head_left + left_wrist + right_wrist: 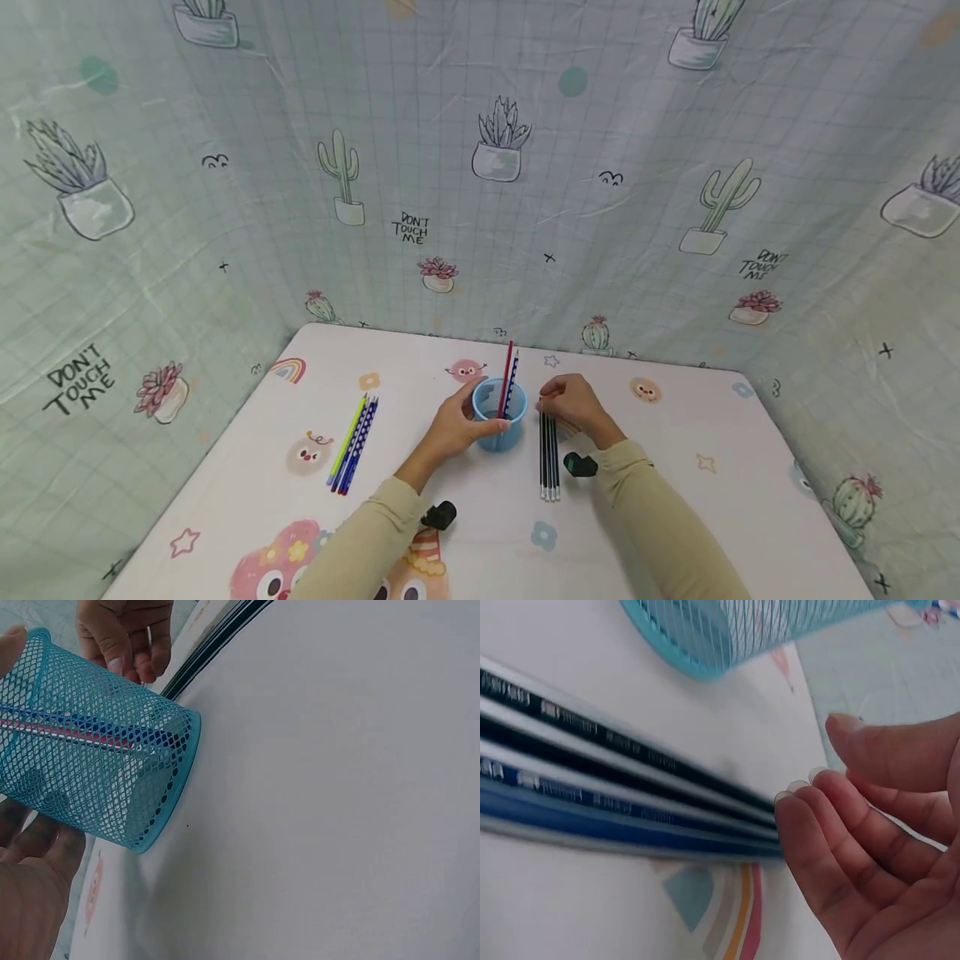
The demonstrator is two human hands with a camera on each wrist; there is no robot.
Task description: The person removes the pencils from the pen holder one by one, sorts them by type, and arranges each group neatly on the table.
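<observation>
My left hand [455, 427] grips a light-blue mesh pencil cup [97, 776], its thumb across the near side and its fingers round the far side. A red pencil [506, 379] and a dark blue pencil with white dots [513, 375] stand in the cup, leaning right. Just right of it, several dark striped pencils [550, 458] lie side by side on the table. My right hand [576, 406] is at their far ends. In the right wrist view its fingertips [784, 801] are bent beside those ends, with the thumb apart; contact is hard to tell.
To the left lie several more pencils [352, 446], one yellow-green and others blue, some dotted. The white table [495, 550] carries printed cartoon figures. A patterned cloth [450, 192] hangs behind and at both sides. Dark devices [440, 515] sit at both wrists.
</observation>
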